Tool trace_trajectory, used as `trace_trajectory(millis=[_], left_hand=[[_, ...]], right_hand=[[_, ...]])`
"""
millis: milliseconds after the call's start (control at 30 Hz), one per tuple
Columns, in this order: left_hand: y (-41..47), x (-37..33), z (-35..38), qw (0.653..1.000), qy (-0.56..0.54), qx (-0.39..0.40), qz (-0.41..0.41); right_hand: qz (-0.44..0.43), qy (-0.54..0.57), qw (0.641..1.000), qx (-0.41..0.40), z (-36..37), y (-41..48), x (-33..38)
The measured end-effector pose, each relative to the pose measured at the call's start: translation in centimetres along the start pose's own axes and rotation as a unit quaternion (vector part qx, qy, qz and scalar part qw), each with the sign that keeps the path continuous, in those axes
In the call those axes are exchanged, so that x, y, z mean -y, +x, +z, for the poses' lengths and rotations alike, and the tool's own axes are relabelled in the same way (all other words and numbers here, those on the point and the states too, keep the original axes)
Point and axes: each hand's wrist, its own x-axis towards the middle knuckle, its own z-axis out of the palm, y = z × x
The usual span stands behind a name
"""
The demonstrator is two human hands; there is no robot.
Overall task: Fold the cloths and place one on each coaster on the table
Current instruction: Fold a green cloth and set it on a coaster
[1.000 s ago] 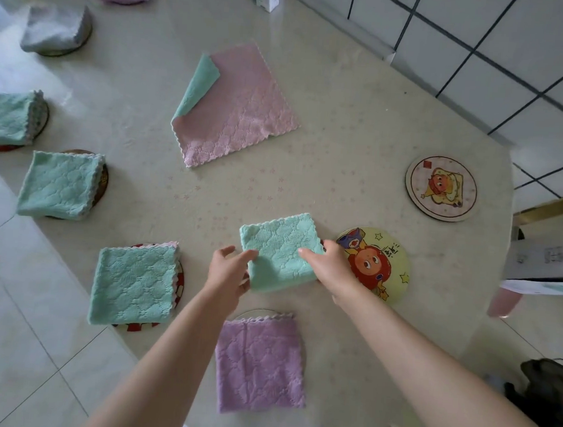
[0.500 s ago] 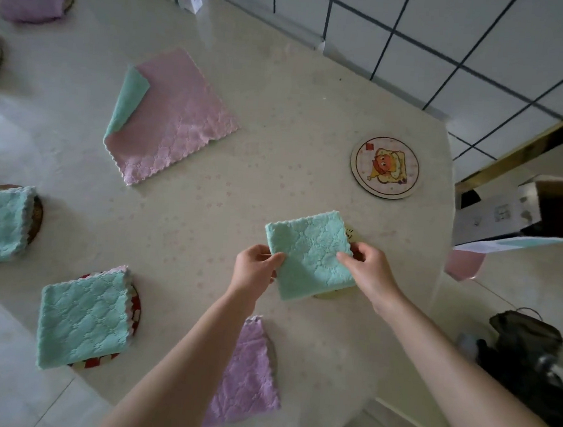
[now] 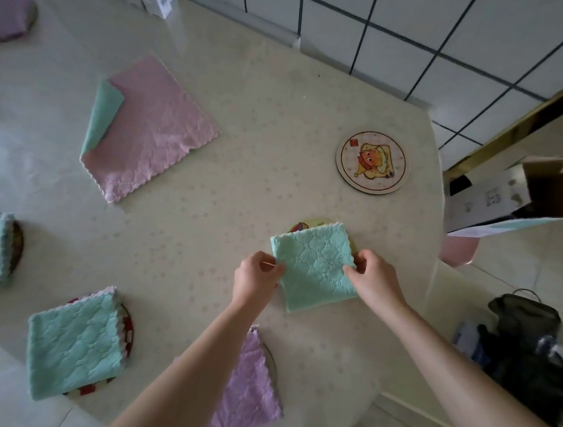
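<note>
The folded green cloth [image 3: 314, 265] lies over the yellow coaster [image 3: 307, 224] on the worktop [image 3: 241, 194], covering most of it. The left hand [image 3: 257, 276] pinches its left edge, the right hand [image 3: 373, 279] its right edge. It looks light, soft and floppy; opposite edges seem the place to hold so the folds stay together.

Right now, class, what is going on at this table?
A person holds a folded green cloth by its two side edges, left hand and right hand, laying it over a yellow coaster whose far rim alone shows. One picture coaster farther back is bare. An unfolded pink cloth with a turned-up green corner lies flat on the table. Other folded cloths, such as the purple cloth, already sit on coasters.
</note>
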Motion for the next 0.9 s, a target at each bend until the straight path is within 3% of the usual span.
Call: trace_trajectory(millis=[133,267,433,667,900], left_hand=[[0.7,0.2,-0.5,0.999,-0.034,0.010,-0.025],[2.1,0.3,-3.3,0.999,-0.034,0.003,-0.024],[5.2,0.2,-9.4,0.992,0.084,-0.072,0.060],[10.5,0.9,-17.5,0.938,0.254,-0.170,0.165],[15.1,2.3,-22.8,0.861,0.388,-0.201,0.260]], right_hand=[[-0.029,-0.124,0.991,-0.038,-0.6,0.6,1.3],[-0.122,-0.208,0.967,-0.084,-0.3,1.5,4.6],[-0.237,-0.243,0.940,-0.041,1.6,4.2,11.5],[-0.347,-0.300,0.889,0.016,4.6,10.1,21.6],[-0.452,-0.392,0.801,0.021,7.6,14.9,27.3]])
